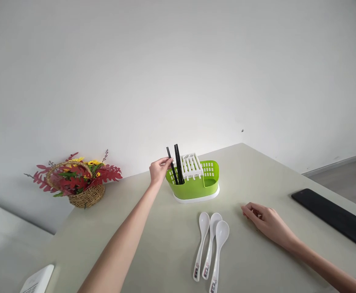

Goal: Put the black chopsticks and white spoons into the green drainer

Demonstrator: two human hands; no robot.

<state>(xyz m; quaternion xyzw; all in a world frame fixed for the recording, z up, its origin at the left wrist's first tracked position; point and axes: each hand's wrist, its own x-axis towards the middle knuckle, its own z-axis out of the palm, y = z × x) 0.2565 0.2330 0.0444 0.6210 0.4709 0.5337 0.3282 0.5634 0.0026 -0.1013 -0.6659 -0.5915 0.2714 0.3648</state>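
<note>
My left hand (159, 167) pinches a pair of black chopsticks (172, 165) that stand, slightly tilted, in the left end of a green utensil basket (193, 189). More black chopsticks (178, 162) lean beside them in the same end. A white slotted rack (192, 166) sits over the basket's middle, and a white base (196, 200) is under it. My right hand (265, 221) rests on the table with its fingers curled in and nothing visible in them. Between my arms lie three white spoons (219, 244), bowls pointing away from me, handles printed near the ends.
On the left a wicker basket (88, 197) holds red leaves and yellow flowers. A long black object (333, 219) lies along the table's right side. Part of a white box (39, 278) shows at the lower left. Behind the table (153, 244) stands a pale wall.
</note>
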